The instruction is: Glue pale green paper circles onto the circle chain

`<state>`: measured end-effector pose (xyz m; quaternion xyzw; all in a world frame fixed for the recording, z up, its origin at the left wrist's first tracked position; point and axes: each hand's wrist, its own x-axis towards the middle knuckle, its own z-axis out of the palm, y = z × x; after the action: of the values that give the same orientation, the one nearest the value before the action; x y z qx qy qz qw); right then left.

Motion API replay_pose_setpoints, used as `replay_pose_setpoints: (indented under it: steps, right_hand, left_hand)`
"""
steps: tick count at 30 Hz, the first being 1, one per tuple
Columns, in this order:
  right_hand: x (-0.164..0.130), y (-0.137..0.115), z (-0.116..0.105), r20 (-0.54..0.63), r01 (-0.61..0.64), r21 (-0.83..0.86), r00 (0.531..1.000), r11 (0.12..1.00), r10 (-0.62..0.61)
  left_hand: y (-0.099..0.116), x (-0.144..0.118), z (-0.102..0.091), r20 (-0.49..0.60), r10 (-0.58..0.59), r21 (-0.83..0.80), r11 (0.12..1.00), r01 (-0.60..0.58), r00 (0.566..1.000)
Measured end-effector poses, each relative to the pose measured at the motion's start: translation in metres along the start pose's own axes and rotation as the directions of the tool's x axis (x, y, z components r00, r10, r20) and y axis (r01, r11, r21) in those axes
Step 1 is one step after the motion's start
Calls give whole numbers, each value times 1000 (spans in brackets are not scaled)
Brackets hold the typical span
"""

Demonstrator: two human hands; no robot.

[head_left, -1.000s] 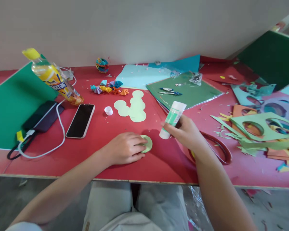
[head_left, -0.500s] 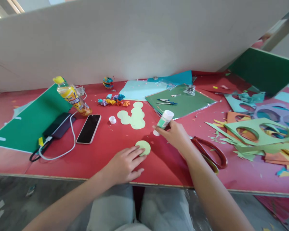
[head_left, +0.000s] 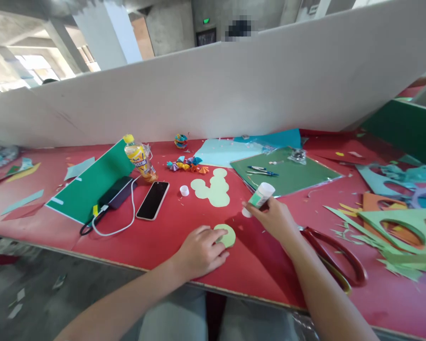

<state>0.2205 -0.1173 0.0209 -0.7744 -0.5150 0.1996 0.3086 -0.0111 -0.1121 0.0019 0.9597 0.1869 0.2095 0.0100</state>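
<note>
My left hand [head_left: 204, 251] lies with fingers stretched out, their tips on a pale green paper circle [head_left: 228, 236] on the red table. In my right hand [head_left: 275, 217] is a white and green glue stick [head_left: 261, 195], tilted, its lower end down at the table. Beyond the hands lies a shape of overlapping pale green paper circles [head_left: 217, 190]. The white glue cap [head_left: 184, 190] rests to the left of that shape. Beside my right forearm are red-handled scissors [head_left: 335, 253], their blades mostly hidden behind the arm.
At left are a phone [head_left: 153, 201], a drink bottle [head_left: 141, 161], a black power bank [head_left: 117, 192] with a white cable and a green board [head_left: 92, 183]. Folded paper pieces [head_left: 187, 164] and compasses [head_left: 262, 171] lie farther back. Cut paper sheets [head_left: 401, 227] cover the right side.
The camera view has tilted up and shifted left, so more of the room shows. Both hands stay at nearly the same places on the table; the glue stick is still held.
</note>
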Motion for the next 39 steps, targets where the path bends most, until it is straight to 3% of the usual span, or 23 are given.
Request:
replay_pose_setpoints:
  steps: [3, 6, 9, 11, 13, 17, 20, 23, 32, 36, 39]
  right_hand:
    - [2, 3, 3, -8, -4, -6, 1000, 1000, 4]
    - [3, 7, 7, 9, 9, 58, 1000, 998, -9]
    - [6, 13, 12, -49, 200, 181, 980, 963, -194]
    - [9, 18, 16, -133, 373, 217, 927, 902, -351]
    - [11, 22, 20, -197, 459, 205, 885, 864, -423]
    - [9, 20, 20, -258, 373, 165, 910, 913, -325]
    - [0, 12, 16, -177, 228, 226, 966, 947, -190]
    - [-7, 6, 14, -82, 154, 267, 987, 951, -137]
    - [-1, 17, 22, -28, 252, 367, 965, 895, -261]
    - [-6, 9, 24, -4, 266, 487, 953, 832, -303]
    - [-8, 6, 23, 30, 217, 575, 958, 789, -285]
  left_hand:
    - [-2, 5, 1, 21, -163, -37, 986, 163, 986]
    - [-4, 12, 0, 129, -336, -114, 930, 350, 933]
    - [-6, 14, -3, 198, -374, -191, 892, 410, 906]
    - [-11, 12, -7, 183, -389, -195, 886, 421, 903]
    - [-19, 8, -11, 155, -416, -172, 882, 439, 896]
    - [-40, -6, -20, 111, -481, -118, 863, 492, 870]
    - [-52, -16, -23, 91, -518, -95, 846, 525, 851]
    - [-57, -24, -23, 131, -518, -102, 841, 532, 845]
    - [-61, -29, -21, 174, -529, -190, 810, 555, 831]
    - [-56, -13, -20, 152, -520, -266, 798, 541, 841]
    - [-52, 8, -14, 160, -452, -322, 817, 479, 878]
